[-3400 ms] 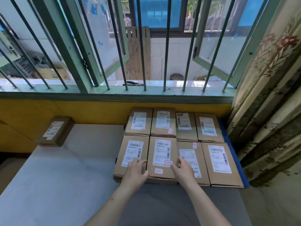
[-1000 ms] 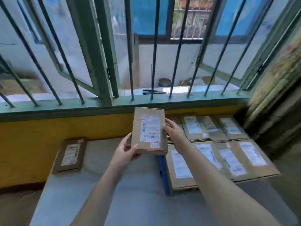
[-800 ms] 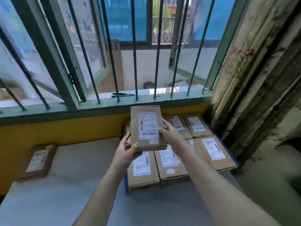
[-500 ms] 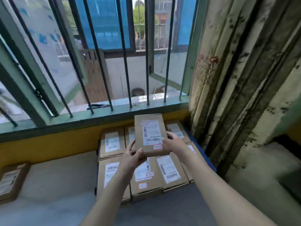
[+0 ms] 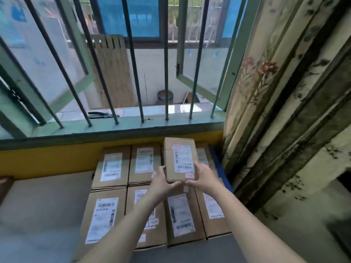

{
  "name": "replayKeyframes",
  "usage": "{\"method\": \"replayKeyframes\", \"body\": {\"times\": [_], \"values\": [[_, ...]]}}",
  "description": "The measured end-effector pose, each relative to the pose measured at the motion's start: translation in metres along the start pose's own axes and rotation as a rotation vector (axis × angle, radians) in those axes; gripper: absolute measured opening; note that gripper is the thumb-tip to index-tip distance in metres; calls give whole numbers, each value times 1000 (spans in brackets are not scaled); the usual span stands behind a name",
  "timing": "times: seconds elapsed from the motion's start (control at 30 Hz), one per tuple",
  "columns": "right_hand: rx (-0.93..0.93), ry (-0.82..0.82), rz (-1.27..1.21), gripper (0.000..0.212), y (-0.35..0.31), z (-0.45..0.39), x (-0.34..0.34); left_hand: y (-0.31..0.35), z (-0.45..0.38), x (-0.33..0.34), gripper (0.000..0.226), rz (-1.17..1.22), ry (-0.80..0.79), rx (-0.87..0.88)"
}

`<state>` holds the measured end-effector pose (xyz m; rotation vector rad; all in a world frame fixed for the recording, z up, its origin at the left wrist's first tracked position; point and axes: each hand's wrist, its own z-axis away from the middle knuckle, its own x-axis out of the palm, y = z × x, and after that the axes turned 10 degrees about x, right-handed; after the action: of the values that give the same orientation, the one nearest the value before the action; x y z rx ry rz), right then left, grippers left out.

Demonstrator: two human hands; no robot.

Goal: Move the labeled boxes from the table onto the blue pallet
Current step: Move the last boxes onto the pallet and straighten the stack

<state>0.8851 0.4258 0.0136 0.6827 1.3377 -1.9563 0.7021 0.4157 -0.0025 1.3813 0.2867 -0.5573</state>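
Observation:
I hold one labeled cardboard box [image 5: 179, 158] in the air with both hands, its white label facing me. My left hand [image 5: 161, 182] grips its lower left edge and my right hand [image 5: 204, 177] its lower right edge. The box hovers over the back right of a flat layer of several labeled boxes [image 5: 112, 168] lying side by side. A strip of the blue pallet [image 5: 221, 168] shows at the right edge of that layer. At the far left, a corner of another brown box [image 5: 4, 186] lies on the grey table [image 5: 43, 205].
A barred window with a green sill [image 5: 123, 128] rises right behind the boxes above a yellow wall [image 5: 47, 160]. A patterned curtain [image 5: 284, 111] hangs close on the right. Black pliers [image 5: 102, 114] lie on the outer ledge.
I lifted a box off the front row and carried it up and to the right; it now hovers lower, over the back right of the stack. The view has swung right.

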Motion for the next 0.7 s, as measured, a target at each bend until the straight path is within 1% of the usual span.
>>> {"method": "replayKeyframes", "body": {"times": [0.03,0.1,0.17,0.23,0.27,0.33,0.4,0.47,0.6,0.7], "values": [[-11,-35,-5,73,5,-10,0,-1,-5,4,79,-80,5,1],[-18,-88,-3,72,15,-32,-2,0,-17,12,68,-253,39,10],[-3,-103,-6,69,25,-53,2,-5,-29,16,58,-409,45,-11],[6,-106,1,66,28,-67,6,-11,-40,18,49,-477,44,-43],[9,-126,6,68,29,-74,10,-14,-44,18,44,-486,47,-61],[0,-170,26,80,30,-84,20,-22,-51,19,36,-494,77,-81],[-1,-189,32,85,31,-90,30,-28,-54,20,30,-516,106,-84],[-4,-188,29,85,33,-93,38,-32,-53,22,31,-556,102,-68],[20,-140,49,81,24,-92,44,-33,-43,22,47,-576,86,-13],[51,-48,72,78,1,-84,47,-31,-29,8,51,-529,167,6]]}}
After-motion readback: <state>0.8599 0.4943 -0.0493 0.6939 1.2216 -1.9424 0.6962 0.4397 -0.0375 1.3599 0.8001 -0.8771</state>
